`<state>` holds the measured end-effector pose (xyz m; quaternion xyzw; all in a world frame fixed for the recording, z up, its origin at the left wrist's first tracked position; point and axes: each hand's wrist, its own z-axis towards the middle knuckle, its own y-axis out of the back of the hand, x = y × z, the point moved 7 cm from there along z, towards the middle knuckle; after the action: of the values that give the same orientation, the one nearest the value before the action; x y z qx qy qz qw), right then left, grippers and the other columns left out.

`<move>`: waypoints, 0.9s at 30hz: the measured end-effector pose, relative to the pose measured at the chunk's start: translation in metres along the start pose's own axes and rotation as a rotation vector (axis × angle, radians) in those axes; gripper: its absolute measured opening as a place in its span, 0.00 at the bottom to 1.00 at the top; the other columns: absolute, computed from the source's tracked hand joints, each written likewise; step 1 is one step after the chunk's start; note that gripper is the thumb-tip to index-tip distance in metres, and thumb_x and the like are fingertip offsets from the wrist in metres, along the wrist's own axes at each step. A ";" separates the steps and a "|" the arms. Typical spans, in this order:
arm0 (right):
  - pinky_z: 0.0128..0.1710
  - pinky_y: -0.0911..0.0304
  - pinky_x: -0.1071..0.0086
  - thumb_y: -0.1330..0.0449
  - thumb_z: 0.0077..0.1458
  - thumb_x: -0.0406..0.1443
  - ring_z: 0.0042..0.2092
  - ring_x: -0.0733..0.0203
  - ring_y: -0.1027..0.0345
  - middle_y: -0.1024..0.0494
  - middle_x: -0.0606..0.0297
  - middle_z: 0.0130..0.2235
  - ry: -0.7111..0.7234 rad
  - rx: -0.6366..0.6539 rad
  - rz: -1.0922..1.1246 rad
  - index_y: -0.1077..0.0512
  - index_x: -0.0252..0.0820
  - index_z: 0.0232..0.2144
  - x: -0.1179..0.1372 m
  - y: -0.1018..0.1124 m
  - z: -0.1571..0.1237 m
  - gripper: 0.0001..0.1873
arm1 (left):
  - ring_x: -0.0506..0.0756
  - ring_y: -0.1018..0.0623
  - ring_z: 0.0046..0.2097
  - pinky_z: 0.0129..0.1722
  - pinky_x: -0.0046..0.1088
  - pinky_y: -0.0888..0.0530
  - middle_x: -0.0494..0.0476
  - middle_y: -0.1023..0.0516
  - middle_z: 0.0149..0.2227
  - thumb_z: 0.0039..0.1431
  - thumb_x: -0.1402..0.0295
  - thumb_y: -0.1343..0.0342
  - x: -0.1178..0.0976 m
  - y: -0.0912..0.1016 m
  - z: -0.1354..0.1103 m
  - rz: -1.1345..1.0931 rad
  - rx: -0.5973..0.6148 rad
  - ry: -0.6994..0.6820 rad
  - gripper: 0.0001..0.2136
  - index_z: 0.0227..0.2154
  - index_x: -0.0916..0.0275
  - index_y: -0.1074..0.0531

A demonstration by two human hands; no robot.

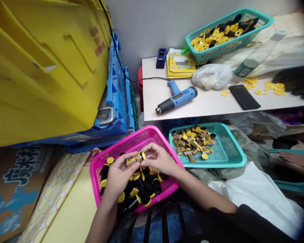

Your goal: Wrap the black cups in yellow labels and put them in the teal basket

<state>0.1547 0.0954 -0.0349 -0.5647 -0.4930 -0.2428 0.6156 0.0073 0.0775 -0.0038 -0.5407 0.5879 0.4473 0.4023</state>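
Between my two hands, above a pink basket (pixel 152 130), is a small cylindrical bottle (pixel 136 158) with a yellow printed label and a yellow-and-black end. My left hand (pixel 121 170) is closed round its labelled body. The fingers of my right hand (pixel 159 158) pinch at its capped end, partly hiding it. Below my hands, the pink basket holds several black bottles (pixel 142 189) with yellow caps and some loose printed labels. To the right, a teal basket (pixel 228 145) contains many small labelled bottles (pixel 192 140), lying jumbled at its left side.
On the white table (pixel 152 91) lie a blue heat gun (pixel 178 98), a black phone (pixel 244 97), yellow cards (pixel 181 64), a plastic bottle (pixel 253 62) and yellow rings. A teal basket (pixel 200 55) of parts stands behind. Yellow bins (pixel 48 67) rise at left; another person's hand (pixel 296 160) shows right.
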 end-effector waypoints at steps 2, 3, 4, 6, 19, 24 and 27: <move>0.40 0.35 0.67 0.32 0.46 0.50 0.40 0.61 0.32 0.27 0.64 0.39 0.010 -0.017 0.086 0.30 0.43 0.35 -0.002 -0.003 -0.004 0.21 | 0.57 0.19 0.40 0.42 0.33 0.21 0.57 0.17 0.38 0.44 0.62 0.31 -0.002 -0.007 -0.003 -0.012 0.001 -0.017 0.16 0.38 0.61 0.21; 0.41 0.36 0.66 0.36 0.50 0.52 0.41 0.60 0.32 0.27 0.63 0.39 -0.019 0.002 0.145 0.29 0.43 0.36 -0.005 -0.007 -0.005 0.21 | 0.57 0.19 0.41 0.43 0.33 0.22 0.57 0.17 0.39 0.44 0.63 0.31 -0.002 -0.011 -0.004 -0.020 0.008 -0.022 0.15 0.37 0.60 0.21; 0.41 0.36 0.65 0.39 0.52 0.54 0.41 0.59 0.32 0.27 0.62 0.39 -0.065 0.038 0.212 0.29 0.43 0.38 -0.009 -0.011 -0.007 0.22 | 0.57 0.18 0.42 0.44 0.34 0.22 0.57 0.17 0.39 0.44 0.64 0.31 -0.003 -0.015 -0.005 -0.026 0.015 -0.027 0.15 0.37 0.60 0.21; 0.40 0.36 0.65 0.42 0.54 0.56 0.40 0.58 0.31 0.26 0.61 0.37 -0.151 0.122 0.341 0.30 0.43 0.41 -0.017 -0.021 -0.009 0.24 | 0.58 0.18 0.42 0.45 0.34 0.22 0.57 0.16 0.39 0.42 0.66 0.31 -0.006 -0.022 -0.006 -0.026 0.023 -0.045 0.14 0.36 0.60 0.20; 0.37 0.42 0.70 0.37 0.48 0.57 0.35 0.64 0.37 0.30 0.67 0.35 -0.043 0.124 0.346 0.30 0.43 0.38 -0.026 -0.019 -0.011 0.26 | 0.53 0.19 0.37 0.37 0.25 0.22 0.55 0.17 0.36 0.43 0.69 0.32 -0.001 -0.028 -0.015 -0.043 0.048 -0.050 0.13 0.35 0.60 0.20; 0.42 0.40 0.69 0.38 0.52 0.54 0.40 0.61 0.34 0.29 0.64 0.40 -0.063 0.185 0.360 0.30 0.44 0.43 -0.025 -0.024 -0.016 0.25 | 0.50 0.20 0.36 0.37 0.22 0.24 0.50 0.19 0.35 0.39 0.71 0.30 -0.007 -0.025 -0.021 -0.051 -0.061 -0.087 0.13 0.32 0.59 0.22; 0.42 0.40 0.69 0.38 0.52 0.54 0.40 0.61 0.33 0.28 0.63 0.40 -0.090 0.216 0.425 0.31 0.44 0.44 -0.029 -0.030 -0.020 0.25 | 0.51 0.21 0.34 0.36 0.24 0.24 0.52 0.18 0.32 0.39 0.71 0.31 -0.006 -0.023 -0.022 0.020 -0.093 -0.085 0.12 0.30 0.61 0.22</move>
<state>0.1242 0.0624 -0.0444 -0.5967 -0.4133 -0.0284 0.6873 0.0306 0.0582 0.0060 -0.5334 0.5545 0.5006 0.3968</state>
